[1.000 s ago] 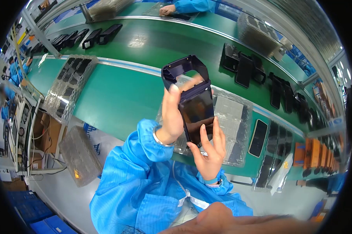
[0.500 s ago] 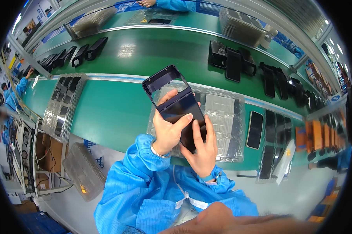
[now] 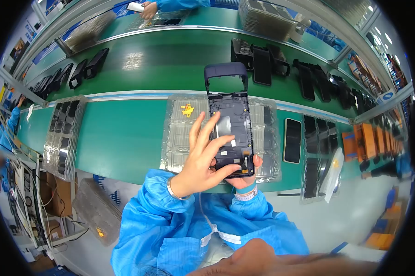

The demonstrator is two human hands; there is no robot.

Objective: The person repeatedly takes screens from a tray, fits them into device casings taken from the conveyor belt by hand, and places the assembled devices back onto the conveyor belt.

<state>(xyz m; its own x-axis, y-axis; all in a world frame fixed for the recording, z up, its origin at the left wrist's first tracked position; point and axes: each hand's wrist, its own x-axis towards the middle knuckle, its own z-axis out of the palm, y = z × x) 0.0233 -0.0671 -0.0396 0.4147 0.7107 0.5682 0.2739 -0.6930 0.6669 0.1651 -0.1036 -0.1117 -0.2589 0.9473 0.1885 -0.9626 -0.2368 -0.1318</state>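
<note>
A black handheld-terminal housing (image 3: 238,120) is held over the bench, its inner side with small fittings facing up and a hollow loop-shaped frame at its far end. My right hand (image 3: 245,180) grips the near end from below, with most of its fingers hidden beneath. Spread over the housing's left side, my left hand (image 3: 193,165) has fingertips resting on or just above the inner surface; I cannot tell contact for every finger. Under the housing lies a clear plastic tray (image 3: 177,138), with small yellow pieces (image 3: 187,110) in its far left part.
Right of the tray lies a phone-like screen unit (image 3: 292,140), then another tray of dark panels (image 3: 310,184) with a white bag (image 3: 331,177). A third tray (image 3: 65,133) stands left. Black terminals (image 3: 262,66) sit on the green conveyor (image 3: 170,55). Across it, a person's hand (image 3: 148,10) holds something white.
The housing has been turned over, from its dark glossy screen side to its inner side. My left hand has moved off its grip and opened; my right hand has shifted underneath.
</note>
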